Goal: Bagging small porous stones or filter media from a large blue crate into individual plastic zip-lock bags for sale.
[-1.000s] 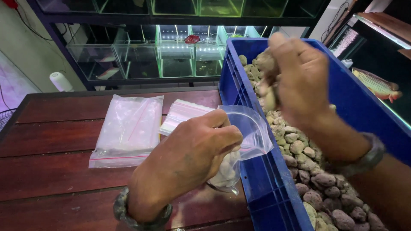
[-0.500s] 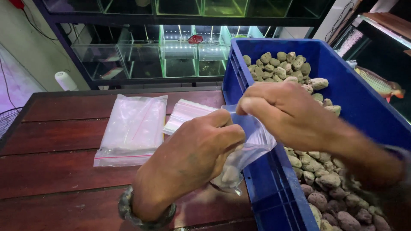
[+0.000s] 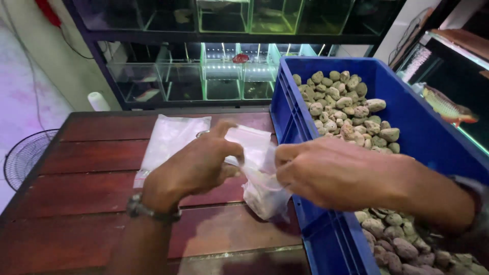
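Fingers of my left hand [image 3: 196,165] and right hand [image 3: 331,173] pinch the clear bag [image 3: 262,188] top w/ stones inside; weak grip = likely spill onto table [image 3: 102,224].

Bare forearms, dark beaded bracelet [image 3: 153,211] on left wrist, possibly a watch [image 3: 471,188] on right

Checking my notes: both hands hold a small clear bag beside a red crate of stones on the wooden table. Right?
Not quite: the crate is blue, not red, as the head view shows. Both the left hand and right hand do hold the bag beside it.
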